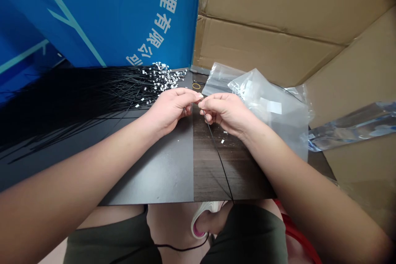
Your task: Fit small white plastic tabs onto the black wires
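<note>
Table (pixel 167 173), dark top: the far-left part carries a heap of black wires (pixel 77 90) with white-capped ends and the far-right corner clear plastic bags (pixel 272 107). A blue board (pixel 108 12) and cardboard (pixel 278 29) stand along the far edge, and the middle strip down to the near edge is bare save two loose white bits (pixel 222 141). One black wire (pixel 219 156), thin and straight, runs from the near edge up the middle to a small white end piece (pixel 200 96). Left hand (pixel 168 109) and right hand (pixel 225 111) meet fingertip to fingertip above mid-table, both pinched narrow, the left on the white end piece, the right on the wire just below it.
</note>
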Tool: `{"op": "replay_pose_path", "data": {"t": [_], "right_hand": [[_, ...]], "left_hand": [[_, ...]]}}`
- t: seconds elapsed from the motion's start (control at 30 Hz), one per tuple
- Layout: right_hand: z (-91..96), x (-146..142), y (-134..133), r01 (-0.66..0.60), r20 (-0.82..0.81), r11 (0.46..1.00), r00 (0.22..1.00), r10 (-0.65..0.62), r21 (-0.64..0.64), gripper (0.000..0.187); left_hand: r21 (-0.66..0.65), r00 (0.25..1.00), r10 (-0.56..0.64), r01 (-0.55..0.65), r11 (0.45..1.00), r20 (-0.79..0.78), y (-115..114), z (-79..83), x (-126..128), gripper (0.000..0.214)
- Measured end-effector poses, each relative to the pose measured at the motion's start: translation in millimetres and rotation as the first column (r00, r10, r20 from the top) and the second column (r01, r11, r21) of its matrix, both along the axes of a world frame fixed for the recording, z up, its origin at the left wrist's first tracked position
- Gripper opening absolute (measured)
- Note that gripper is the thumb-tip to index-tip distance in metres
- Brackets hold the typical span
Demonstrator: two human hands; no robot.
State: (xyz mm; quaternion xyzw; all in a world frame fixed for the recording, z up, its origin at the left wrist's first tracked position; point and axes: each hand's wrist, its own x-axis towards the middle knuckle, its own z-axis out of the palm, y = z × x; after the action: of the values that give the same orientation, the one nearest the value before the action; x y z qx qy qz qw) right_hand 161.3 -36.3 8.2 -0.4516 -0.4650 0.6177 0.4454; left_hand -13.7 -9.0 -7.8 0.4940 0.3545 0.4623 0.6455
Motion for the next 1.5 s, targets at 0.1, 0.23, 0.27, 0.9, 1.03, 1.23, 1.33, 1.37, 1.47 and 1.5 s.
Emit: {"op": "replay_pose_path", "data": {"t": [0.1, 0.23, 0.27, 0.9, 1.03, 1.23, 1.33, 1.37, 1.47, 1.5], "right_hand": [[-0.3, 0.7, 0.4, 0.0, 0.008, 1.0, 1.0, 0.0, -0.006, 0.011], [-2.5, 2.1, 2.0, -0.02, 0.012, 1.0, 1.0, 0.02, 0.01, 0.011], [-3.1, 2.4, 2.2, -0.023, 0.015, 1.0, 1.0, 0.022, 0.016, 0.011], [-0.1, 3.9, 0.6, -0.012, 0.036, 1.0, 0.999, 0.011, 0.004, 0.016], [-0.3, 4.2, 0.7, -0.015, 0.038, 1.0, 0.999, 0.015, 0.006, 0.015], [0.7, 3.3, 0.0, 0.002, 0.053, 1.0, 0.999, -0.002, -0.006, 0.014], [1.0, 3.3, 0.0, 0.006, 0.046, 1.0, 0.999, -0.006, -0.011, 0.014], [0.9, 3.4, 0.1, 0.004, 0.04, 1.0, 0.999, -0.003, -0.01, 0.014], [0.2, 4.1, 0.5, -0.007, 0.027, 1.0, 1.0, 0.007, -0.012, 0.016], [0.0, 4.3, 0.6, -0.009, 0.024, 1.0, 1.0, 0.009, -0.016, 0.016]], "left_hand": [[0.0, 1.0, -0.012, 0.012, 1.0, 0.005, -0.7, 0.4, 0.5, 0.015], [-0.001, 1.0, -0.019, 0.019, 1.0, -0.009, -2.5, 2.9, 1.5, 0.016], [0.0, 1.0, -0.016, 0.016, 1.0, -0.013, -2.9, 3.6, 1.7, 0.017], [-0.091, 0.997, -0.073, 0.075, 0.993, 0.015, -3.2, 2.6, 2.5, 0.021], [-0.092, 0.997, -0.073, 0.074, 0.993, 0.02, -2.9, 2.8, 2.4, 0.021], [-0.091, 0.999, -0.049, 0.05, 0.995, 0.018, -2.4, 3.5, 2.5, 0.021], [-0.09, 0.998, -0.055, 0.057, 0.994, 0.021, -3.1, 4.5, 3.0, 0.02], [-0.09, 0.998, -0.057, 0.059, 0.994, 0.024, -3.4, 4.9, 3.2, 0.02], [-0.092, 0.998, -0.054, 0.057, 0.994, 0.036, -4.4, 5.7, 3.9, 0.019], [-0.093, 0.998, -0.05, 0.053, 0.994, 0.037, -4.6, 5.9, 4.1, 0.019]]}}
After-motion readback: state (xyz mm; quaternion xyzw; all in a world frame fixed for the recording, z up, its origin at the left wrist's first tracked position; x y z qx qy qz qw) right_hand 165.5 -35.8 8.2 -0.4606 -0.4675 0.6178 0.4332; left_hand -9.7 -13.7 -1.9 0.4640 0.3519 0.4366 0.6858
